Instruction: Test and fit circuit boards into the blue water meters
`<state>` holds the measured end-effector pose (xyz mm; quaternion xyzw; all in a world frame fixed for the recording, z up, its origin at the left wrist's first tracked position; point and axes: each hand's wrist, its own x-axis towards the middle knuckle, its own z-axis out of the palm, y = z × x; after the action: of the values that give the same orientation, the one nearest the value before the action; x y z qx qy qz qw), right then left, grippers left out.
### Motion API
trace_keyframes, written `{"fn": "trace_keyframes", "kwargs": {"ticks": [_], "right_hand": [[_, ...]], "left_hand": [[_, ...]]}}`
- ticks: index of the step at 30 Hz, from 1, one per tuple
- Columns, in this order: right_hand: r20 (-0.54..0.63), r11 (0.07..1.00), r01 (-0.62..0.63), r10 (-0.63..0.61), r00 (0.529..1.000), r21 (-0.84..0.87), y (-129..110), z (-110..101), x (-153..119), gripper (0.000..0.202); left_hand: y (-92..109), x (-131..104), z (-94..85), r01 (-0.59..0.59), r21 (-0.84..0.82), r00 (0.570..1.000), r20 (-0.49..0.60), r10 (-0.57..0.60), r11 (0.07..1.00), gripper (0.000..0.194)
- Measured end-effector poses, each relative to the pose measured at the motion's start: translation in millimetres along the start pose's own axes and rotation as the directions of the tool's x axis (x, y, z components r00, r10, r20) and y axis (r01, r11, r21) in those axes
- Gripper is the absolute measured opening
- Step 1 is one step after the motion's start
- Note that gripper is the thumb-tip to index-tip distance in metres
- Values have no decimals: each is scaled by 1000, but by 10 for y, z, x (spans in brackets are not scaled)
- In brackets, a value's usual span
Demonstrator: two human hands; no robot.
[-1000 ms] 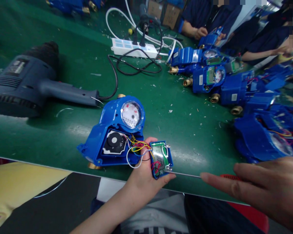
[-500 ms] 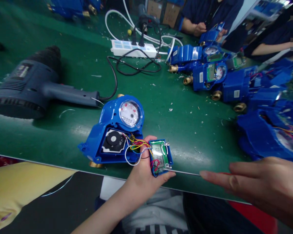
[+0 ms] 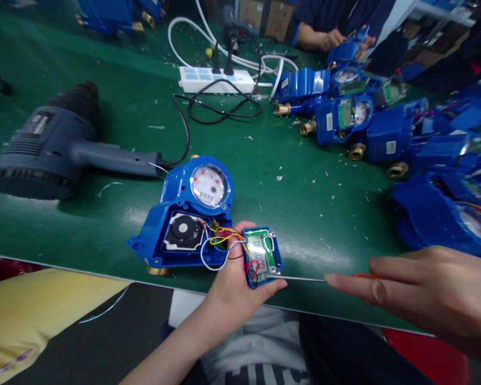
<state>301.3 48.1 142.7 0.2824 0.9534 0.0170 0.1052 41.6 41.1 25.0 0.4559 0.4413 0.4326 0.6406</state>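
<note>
My left hand (image 3: 234, 280) is wrapped round a small blue display module (image 3: 260, 256) with a green circuit board and a lit LCD. Coloured wires (image 3: 224, 235) run from it into an open blue meter housing (image 3: 156, 235), which has a round dial (image 3: 209, 186) and a black round part inside. My right hand (image 3: 417, 294) is closed on a screwdriver (image 3: 304, 278) with an orange handle mostly hidden by the fingers. The thin shaft reaches left, its tip at the lower right corner of the module.
A grey heat gun (image 3: 44, 144) lies at the left. Behind are a white power strip (image 3: 216, 80) and black cable. Several blue meters (image 3: 388, 144) crowd the right side. A co-worker's hands (image 3: 332, 40) hold a meter at the back. A yellow sleeve (image 3: 44, 315) is at lower left.
The view has shifted slightly. My right hand and the screwdriver have moved a little up and left. The LCD shows different characters. My left hand keeps its hold on the module.
</note>
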Motion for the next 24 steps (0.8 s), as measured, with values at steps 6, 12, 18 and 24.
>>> {"fn": "trace_keyframes", "kwargs": {"ticks": [6,12,18,24], "right_hand": [[-26,984,171,-170,985,42,84,17,110,45],[79,887,4,-45,996,462,60,101,129,40],[-38,961,80,-73,997,264,33,301,32,44],[-47,939,67,-55,997,336,4,400,43,39]], "left_hand": [[1,-2,-4,-6,31,1000,-16,6,1000,72],[11,-6,3,-12,57,1000,-27,14,998,72],[32,-11,4,-9,65,999,-38,12,998,73],[-19,-9,1,-9,68,999,-50,12,998,72]]}}
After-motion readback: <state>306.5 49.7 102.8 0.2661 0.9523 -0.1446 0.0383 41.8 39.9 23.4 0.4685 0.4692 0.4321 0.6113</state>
